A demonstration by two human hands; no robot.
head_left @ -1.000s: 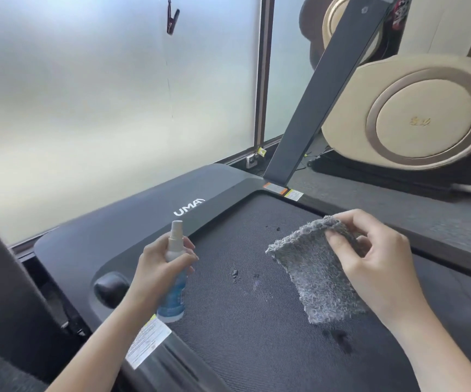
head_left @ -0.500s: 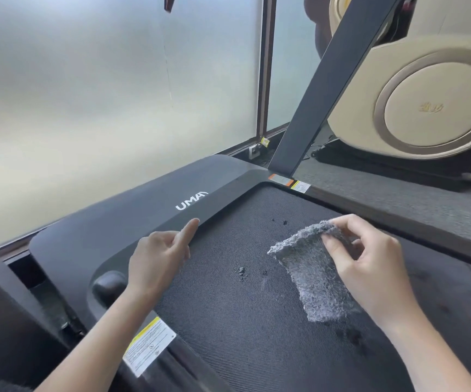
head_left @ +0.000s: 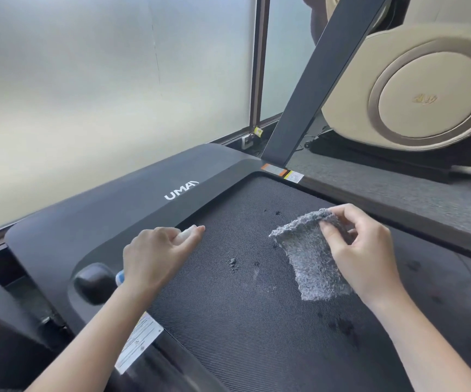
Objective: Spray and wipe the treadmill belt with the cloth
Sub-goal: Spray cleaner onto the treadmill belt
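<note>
Fingers (head_left: 198,228) of the left hand (head_left: 155,256) now wrap the spray bottle (head_left: 184,235), tipped flat rather than upright, nozzle aimed across the treadmill belt (head_left: 228,321) toward grey crumbs (head_left: 232,263), while the right hand (head_left: 367,256) pinches the cloth (head_left: 310,264) just above the belt, so spraying looks imminent.

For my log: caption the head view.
Left hand grips spray bottle over the treadmill belt; right hand pinches the grey cloth.
</note>
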